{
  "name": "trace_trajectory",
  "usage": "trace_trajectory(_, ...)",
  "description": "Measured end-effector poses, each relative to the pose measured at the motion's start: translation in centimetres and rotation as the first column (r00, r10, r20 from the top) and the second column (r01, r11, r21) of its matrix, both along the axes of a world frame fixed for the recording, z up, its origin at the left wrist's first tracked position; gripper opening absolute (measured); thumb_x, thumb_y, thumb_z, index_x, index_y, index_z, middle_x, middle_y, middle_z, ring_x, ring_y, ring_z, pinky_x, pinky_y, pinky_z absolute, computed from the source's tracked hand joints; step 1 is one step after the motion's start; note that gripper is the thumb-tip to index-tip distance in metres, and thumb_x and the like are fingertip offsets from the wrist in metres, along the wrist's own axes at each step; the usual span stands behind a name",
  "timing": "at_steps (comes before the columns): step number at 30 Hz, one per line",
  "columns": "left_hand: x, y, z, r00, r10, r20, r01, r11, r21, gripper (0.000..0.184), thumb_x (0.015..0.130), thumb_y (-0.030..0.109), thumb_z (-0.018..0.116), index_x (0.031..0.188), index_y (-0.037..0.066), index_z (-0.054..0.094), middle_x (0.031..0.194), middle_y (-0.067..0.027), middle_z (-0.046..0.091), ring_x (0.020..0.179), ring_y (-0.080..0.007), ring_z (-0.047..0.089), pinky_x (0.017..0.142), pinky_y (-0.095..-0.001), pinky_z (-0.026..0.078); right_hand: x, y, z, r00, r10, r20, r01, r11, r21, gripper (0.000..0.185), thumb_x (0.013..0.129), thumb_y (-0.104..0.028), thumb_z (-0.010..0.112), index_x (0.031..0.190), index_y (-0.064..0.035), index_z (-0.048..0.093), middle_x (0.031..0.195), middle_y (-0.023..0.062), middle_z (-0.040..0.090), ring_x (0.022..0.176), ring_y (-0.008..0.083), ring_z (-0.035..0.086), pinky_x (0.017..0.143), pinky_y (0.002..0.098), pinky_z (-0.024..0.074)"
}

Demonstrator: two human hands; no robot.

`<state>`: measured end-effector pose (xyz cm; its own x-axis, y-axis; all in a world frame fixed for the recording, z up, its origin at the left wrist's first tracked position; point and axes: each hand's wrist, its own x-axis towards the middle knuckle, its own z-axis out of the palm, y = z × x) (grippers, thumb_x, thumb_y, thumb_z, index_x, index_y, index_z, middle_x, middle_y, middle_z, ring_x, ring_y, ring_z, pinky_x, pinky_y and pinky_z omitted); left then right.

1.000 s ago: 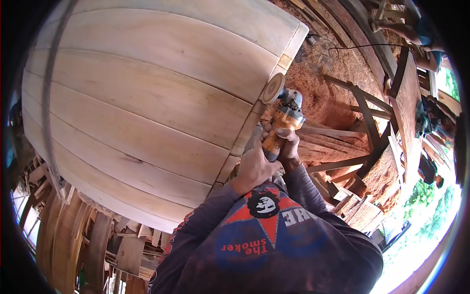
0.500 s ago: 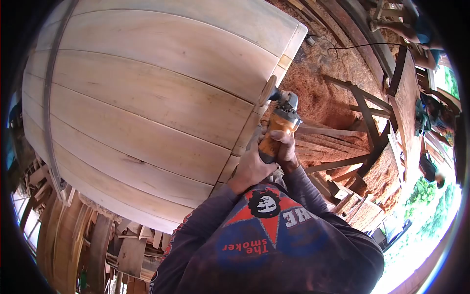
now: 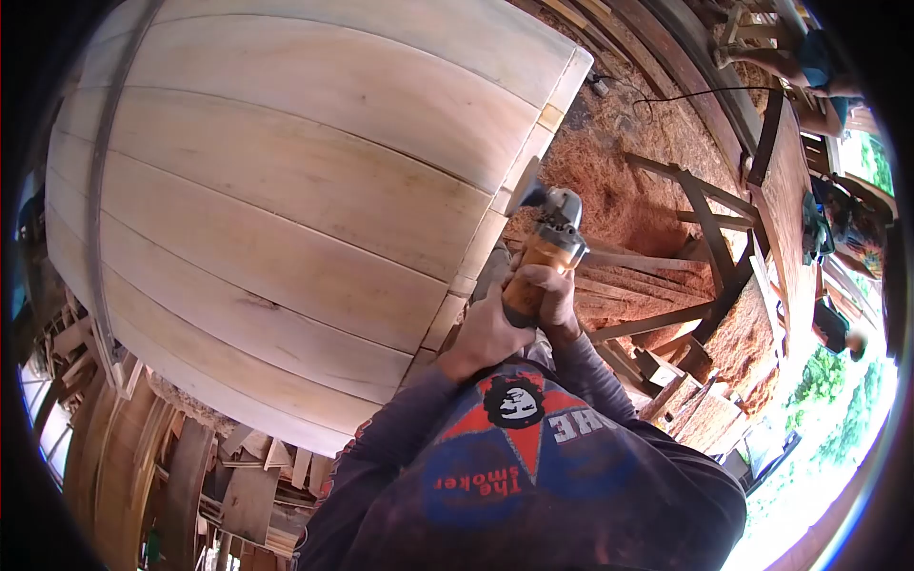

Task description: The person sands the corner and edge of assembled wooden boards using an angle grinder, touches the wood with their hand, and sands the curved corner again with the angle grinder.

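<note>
An orange and grey angle grinder [image 3: 541,259] is held in front of my chest in both hands. My left hand [image 3: 489,328] is closed around the lower body of the tool from the left. From the other side, my right hand [image 3: 550,293] wraps the grinder's body. The flat disc [image 3: 520,185] on its head faces the right-hand edge of a large pale wooden panel [image 3: 314,200] made of joined boards. Disc and panel edge look touching or very close; I cannot tell which.
A dark strip [image 3: 102,181] crosses the panel's left side. Sawdust [image 3: 609,190] and crossed timber pieces [image 3: 709,214] lie to the right. Stacked planks [image 3: 190,476] stand lower left. A thin black cable [image 3: 700,93] runs at upper right, near another person's leg [image 3: 762,67].
The grinder has shifted slightly, and its disc now appears turned more edge-on along the panel's side. Both hands keep their hold, and the view has moved a little.
</note>
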<state>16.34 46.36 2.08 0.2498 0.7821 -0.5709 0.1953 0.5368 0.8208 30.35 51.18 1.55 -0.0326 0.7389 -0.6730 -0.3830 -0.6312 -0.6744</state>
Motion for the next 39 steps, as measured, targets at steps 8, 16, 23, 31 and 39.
trace_trajectory(8, 1.0, 0.8, -0.3, 0.984, -0.048, -0.174, 0.035, 0.996, -0.077, 0.092, 0.068, 0.024, 0.084, 0.147, -0.003, 0.042, 0.114, -0.0331, 0.070, 0.109, -0.0487, 0.069, 0.095, -0.0506, 0.056, 0.7, 0.0, -2.9, 0.958, -0.119, -0.262, 0.105, 0.992, -0.069, 0.053, 0.075, -0.021, 0.072, 0.121, -0.0015, 0.055, 0.096, 0.0103, 0.063, 0.082, 0.0252, 0.066, 0.079, 0.0430, 0.0592)
trace_trajectory(16, 0.2, 1.1, -0.3, 0.987, -0.031, -0.159, 0.015, 0.995, -0.100, 0.093, 0.066, 0.028, 0.087, 0.143, -0.003, 0.046, 0.116, -0.0328, 0.069, 0.109, -0.0498, 0.068, 0.093, -0.0511, 0.056, -0.2, 0.1, -3.2, 0.956, -0.155, -0.251, 0.137, 0.987, -0.086, 0.048, 0.077, -0.016, 0.071, 0.120, 0.0004, 0.058, 0.093, 0.0116, 0.067, 0.077, 0.0254, 0.071, 0.071, 0.0396, 0.0627)
trace_trajectory(23, -1.1, 0.2, -2.8, 0.986, 0.063, 0.153, -0.053, 0.996, -0.067, 0.088, 0.070, 0.020, 0.086, 0.145, 0.000, 0.045, 0.119, -0.0256, 0.070, 0.109, -0.0383, 0.071, 0.095, -0.0444, 0.056, -1.7, 1.4, 0.3, 0.997, 0.061, 0.043, -0.058, 0.996, -0.060, 0.036, 0.078, -0.019, 0.072, 0.108, -0.0002, 0.065, 0.089, 0.0090, 0.069, 0.076, 0.0216, 0.069, 0.074, 0.0362, 0.0601)
trace_trajectory(31, -2.3, -3.2, 0.1, 0.874, 0.274, 0.401, -0.200, 0.956, -0.216, 0.074, 0.073, 0.009, 0.084, 0.138, 0.000, 0.051, 0.119, -0.0125, 0.069, 0.110, -0.0245, 0.069, 0.096, -0.0378, 0.055, -3.3, -1.3, 2.9, 0.956, 0.175, 0.234, -0.192, 0.980, 0.052, 0.028, 0.077, -0.014, 0.070, 0.101, 0.0011, 0.067, 0.085, 0.0090, 0.071, 0.078, 0.0202, 0.070, 0.072, 0.0342, 0.0588)
trace_trajectory(39, -1.3, -4.8, 2.5, 0.955, -0.135, -0.263, 0.128, 0.991, -0.044, 0.072, 0.071, 0.026, 0.086, 0.119, -0.010, 0.045, 0.096, -0.0372, 0.069, 0.094, -0.0534, 0.070, 0.085, -0.0576, 0.057, -1.3, -5.8, -1.1, 0.921, -0.167, -0.352, 0.111, 0.979, -0.173, 0.052, 0.072, -0.019, 0.071, 0.117, -0.0005, 0.055, 0.095, 0.0107, 0.063, 0.089, 0.0276, 0.064, 0.086, 0.0426, 0.0581)
